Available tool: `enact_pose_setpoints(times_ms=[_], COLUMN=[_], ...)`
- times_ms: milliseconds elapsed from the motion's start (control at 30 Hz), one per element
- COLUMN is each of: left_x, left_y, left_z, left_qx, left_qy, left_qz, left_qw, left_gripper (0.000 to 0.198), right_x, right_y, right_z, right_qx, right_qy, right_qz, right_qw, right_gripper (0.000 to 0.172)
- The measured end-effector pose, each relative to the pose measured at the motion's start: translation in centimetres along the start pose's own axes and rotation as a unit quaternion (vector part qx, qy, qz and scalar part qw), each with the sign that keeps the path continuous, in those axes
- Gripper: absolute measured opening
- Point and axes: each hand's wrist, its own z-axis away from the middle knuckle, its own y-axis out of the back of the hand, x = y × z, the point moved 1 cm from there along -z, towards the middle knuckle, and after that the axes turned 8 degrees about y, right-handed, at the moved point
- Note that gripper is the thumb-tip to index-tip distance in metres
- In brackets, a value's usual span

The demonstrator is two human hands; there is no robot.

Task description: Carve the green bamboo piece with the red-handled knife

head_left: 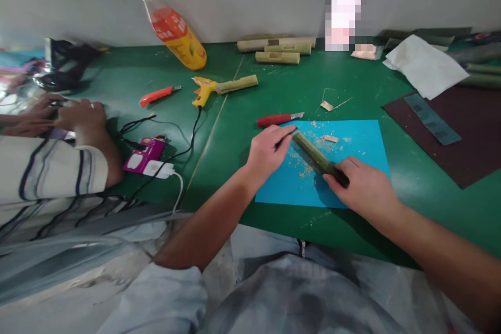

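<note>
My right hand (362, 185) is closed around the near end of a green bamboo piece (313, 152), which lies slanted on a blue sheet (360, 141) strewn with shavings. My left hand (268, 151) rests on the sheet's left edge, fingers curled, with a fingertip touching the bamboo's far end. Whether anything is in that hand I cannot make out. A red-handled knife (278, 119) lies just beyond my left hand on the green table (274, 88).
A yellow glue gun (203, 90) with a bamboo piece (238, 84), an orange cutter (158, 95), an orange bottle (178, 34), several bamboo tubes (277, 48), white paper (425, 65) and a dark mat (462, 130) lie around. Another person's striped sleeve (50, 169) and hands (80, 117) are at left, by a purple power strip (145, 155).
</note>
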Motion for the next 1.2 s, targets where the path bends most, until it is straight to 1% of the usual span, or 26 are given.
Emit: enact_pose_setpoints(times_ms=[67,167,267,400,433,533,567,667,700,733,833,900,967,1000,1100,1133,1167,1200], left_x=[0.2,0.4,1.1,2.0,2.0,2.0,2.0,2.4,2.4,2.3,1.8,1.6,1.7,1.7,1.7,1.8,2.0,2.1], left_y=[-0.5,-1.1,-1.7,-2.2,-2.3,-2.5,-2.6,-2.9,-2.9,-2.8,-2.3,-2.1,-2.0,-2.0,-1.7,-1.7,-1.8,-1.9], left_z=[0.0,0.3,1.0,1.8,1.7,1.5,1.6,1.9,2.0,1.9,1.6,1.6,1.6,1.6,1.6,1.6,1.7,1.8], left_qx=[-0.036,-0.052,-0.067,-0.119,-0.119,-0.090,-0.092,-0.133,-0.139,-0.133,-0.091,-0.103,-0.124,-0.121,-0.064,-0.054,-0.066,-0.095], left_qy=[-0.025,-0.045,-0.066,-0.113,-0.116,-0.107,-0.110,-0.146,-0.152,-0.148,-0.118,-0.125,-0.152,-0.155,-0.131,-0.125,-0.139,-0.155], left_qz=[-0.001,-0.016,-0.027,-0.054,-0.068,-0.095,-0.099,-0.111,-0.117,-0.125,-0.132,-0.115,-0.099,-0.098,-0.114,-0.122,-0.123,-0.126], left_qw=[0.999,0.998,0.995,0.985,0.984,0.986,0.985,0.974,0.972,0.972,0.980,0.980,0.975,0.976,0.983,0.983,0.980,0.975], left_gripper=[0.027,0.027,0.028,0.034,0.035,0.036,0.037,0.039,0.039,0.039,0.039,0.039,0.037,0.036,0.035,0.035,0.036,0.036], right_x=[0.1,0.0,-0.1,-0.1,-0.1,0.0,0.1,0.1,0.1,0.0,-0.1,-0.2,-0.2,-0.2,0.0,0.0,0.0,0.0], right_y=[-0.1,-0.3,-0.4,-0.4,-0.4,-0.5,-0.5,-0.7,-0.7,-0.7,-0.5,-0.4,-0.4,-0.4,-0.4,-0.4,-0.5,-0.5], right_z=[-0.1,-0.2,-0.3,-0.3,-0.3,-0.4,-0.4,-0.3,-0.3,-0.3,-0.3,-0.3,-0.2,-0.2,-0.3,-0.3,-0.3,-0.4], right_qx=[0.008,0.018,0.016,0.011,0.012,0.016,0.018,0.018,0.018,0.020,0.025,0.017,0.006,0.004,0.008,0.008,0.004,-0.001], right_qy=[0.002,-0.002,-0.001,-0.003,-0.004,-0.007,-0.007,0.000,0.001,0.001,-0.006,-0.005,-0.005,-0.006,-0.011,-0.011,-0.010,-0.010], right_qz=[-0.004,-0.002,0.001,0.005,0.003,-0.005,-0.005,-0.002,-0.003,-0.004,-0.004,0.000,0.004,0.004,0.002,0.003,0.006,0.008], right_qw=[1.000,1.000,1.000,1.000,1.000,1.000,1.000,1.000,1.000,1.000,1.000,1.000,1.000,1.000,1.000,1.000,1.000,1.000], right_gripper=[0.030,0.031,0.030,0.032,0.033,0.033,0.033,0.032,0.032,0.032,0.032,0.032,0.032,0.032,0.032,0.033,0.033,0.033])
